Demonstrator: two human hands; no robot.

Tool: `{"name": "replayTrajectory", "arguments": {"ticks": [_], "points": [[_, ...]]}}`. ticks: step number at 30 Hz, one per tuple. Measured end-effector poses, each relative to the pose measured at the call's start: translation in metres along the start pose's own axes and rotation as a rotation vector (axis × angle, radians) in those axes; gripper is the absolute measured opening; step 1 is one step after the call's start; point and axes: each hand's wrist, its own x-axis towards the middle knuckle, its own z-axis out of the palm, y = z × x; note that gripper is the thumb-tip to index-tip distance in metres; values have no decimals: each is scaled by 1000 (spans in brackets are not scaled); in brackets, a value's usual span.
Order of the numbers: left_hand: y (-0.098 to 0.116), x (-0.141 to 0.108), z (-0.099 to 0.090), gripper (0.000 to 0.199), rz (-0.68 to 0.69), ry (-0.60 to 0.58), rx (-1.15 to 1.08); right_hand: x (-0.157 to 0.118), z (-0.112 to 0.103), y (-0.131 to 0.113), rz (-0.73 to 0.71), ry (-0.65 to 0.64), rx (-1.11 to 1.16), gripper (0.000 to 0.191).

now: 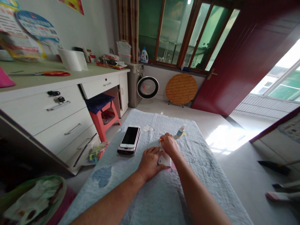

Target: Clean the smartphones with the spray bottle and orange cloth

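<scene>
A white phone [167,161] lies flat on the cloth-covered table, partly hidden under both hands. My left hand [150,162] grips its left side, the thumb along the near edge and the fingers toward the far end. Over the phone's far end, my right hand [169,144] is closed with bent fingers pressed down. A bit of something pale and orange shows at those fingertips, too small to name. Just beyond the right hand stands a small white bottle [180,132] with a blue label. To the left is a stack of phones, a white one [129,137] with a dark screen on top.
A pale blue patterned cloth [103,190] covers the table. On the left are a white desk [98,82], a red stool [103,120] and a waste bin [67,190]. A washing machine [135,82] with its round door open stands behind, near a folded round table [181,89].
</scene>
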Motion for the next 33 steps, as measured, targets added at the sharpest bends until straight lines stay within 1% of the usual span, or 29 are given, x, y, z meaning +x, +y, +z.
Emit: {"name": "replayTrajectory", "arguments": {"ticks": [4,7,12,15,22,29,33], "points": [[1,-1,0,65,1,14,-4,2,-1,5,-14,-32,0,27],[1,-1,2,65,1,30,2,5,-4,8,8,-58,-8,28],[-1,-1,6,63,10,57,17,9,-9,2,22,-108,-96,29],[-2,0,8,62,16,73,27,9,-11,-2,-22,-132,-122,27],[0,-1,11,59,2,117,54,6,-10,-4,-178,-188,-149,24],[-1,-2,15,56,-7,150,59,-8,-18,-11,-239,-235,-159,18],[0,-2,15,56,-1,154,74,-16,-19,-11,-269,-254,-110,16]]}}
